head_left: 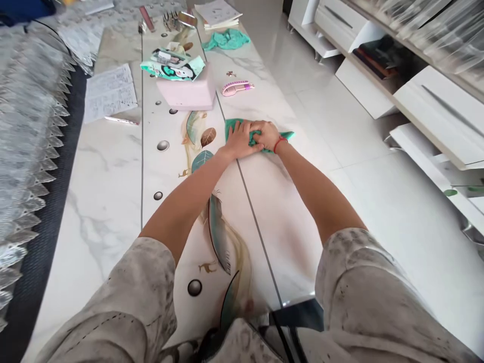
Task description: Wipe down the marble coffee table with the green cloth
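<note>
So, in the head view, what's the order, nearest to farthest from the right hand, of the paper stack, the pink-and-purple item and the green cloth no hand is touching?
From the right hand:
1. Pink-and-purple item, ahead and slightly left.
2. Green cloth, farther ahead, beyond that item.
3. Paper stack, farthest ahead, past the cloth.

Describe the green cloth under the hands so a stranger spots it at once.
On the marble-patterned table, find the pale pink box. Nearer the camera, to its right, the green cloth lies under the left hand and right hand. The crumpled teal cloth farther off has no hand on it.
</note>
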Demonstrator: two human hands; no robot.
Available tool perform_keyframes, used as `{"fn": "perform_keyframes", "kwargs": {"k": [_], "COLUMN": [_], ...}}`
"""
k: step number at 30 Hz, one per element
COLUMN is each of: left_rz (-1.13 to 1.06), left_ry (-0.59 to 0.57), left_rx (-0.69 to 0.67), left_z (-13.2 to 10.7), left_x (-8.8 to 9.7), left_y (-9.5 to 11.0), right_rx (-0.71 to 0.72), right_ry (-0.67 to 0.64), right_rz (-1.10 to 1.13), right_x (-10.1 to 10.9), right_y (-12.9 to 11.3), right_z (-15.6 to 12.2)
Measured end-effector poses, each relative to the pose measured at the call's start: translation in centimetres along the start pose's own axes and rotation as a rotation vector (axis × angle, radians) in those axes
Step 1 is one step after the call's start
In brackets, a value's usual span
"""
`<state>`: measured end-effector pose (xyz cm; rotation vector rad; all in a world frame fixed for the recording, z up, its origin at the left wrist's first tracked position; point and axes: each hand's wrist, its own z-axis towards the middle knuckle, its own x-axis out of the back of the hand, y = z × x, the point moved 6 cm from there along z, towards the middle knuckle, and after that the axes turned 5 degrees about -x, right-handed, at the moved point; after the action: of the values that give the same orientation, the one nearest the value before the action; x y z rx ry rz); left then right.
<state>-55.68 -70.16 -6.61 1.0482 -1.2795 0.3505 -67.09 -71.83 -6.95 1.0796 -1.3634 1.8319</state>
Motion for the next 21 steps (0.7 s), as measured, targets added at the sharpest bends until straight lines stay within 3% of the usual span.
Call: {"fn": "perform_keyframes", "kwargs": {"k": [3,6,9,11,12,14,16,18,21], "left_rz": [-0.004,-0.077,-0.208,-0.229,-0.223,-0.195,-0.148,-0.062,0.1], "left_ry": [-0.026,-0.007,-0.059,-0.103,-0.123,-0.154,-0.15,-0.095,0.049], "left_rx": [-0.034,-0.05,-0.15,-0.185,-0.196,-0.228,-0.256,-0.243,-0.165], "left_z": [-6.9,-16.7,-26.4,-30.4,-31.1,-30.0,-25.3,-17.8,-4.4], "left_x": [-3.5,-8.6,-13.4,-15.4,-16.0,-16.4,-15.3,-12.7,-7.3], "left_y": [6.4,14.2,21.6,24.5,25.2,24.9,22.8,19.4,13.1], "right_rx": [-0.039,-0.054,-0.104,-0.146,-0.156,-0.134,-0.081,-0.038,-0.049], "right_ry": [-0.098,-0.179,-0.192,-0.183,-0.183,-0.188,-0.172,-0.13,-0.076], "right_rz": [0.064,0.135,0.198,0.225,0.228,0.244,0.264,0.214,0.027], "right_x": [0.9,1.6,2.2,2.4,2.4,2.3,2.6,3.4,4.8], "right_y": [-1.5,-3.3,-5.0,-5.3,-5.2,-4.2,-2.5,-0.1,3.8], "right_z": [-9.7,-23.9,-38.2,-44.5,-46.0,-45.2,-39.8,-30.9,-15.0]}}
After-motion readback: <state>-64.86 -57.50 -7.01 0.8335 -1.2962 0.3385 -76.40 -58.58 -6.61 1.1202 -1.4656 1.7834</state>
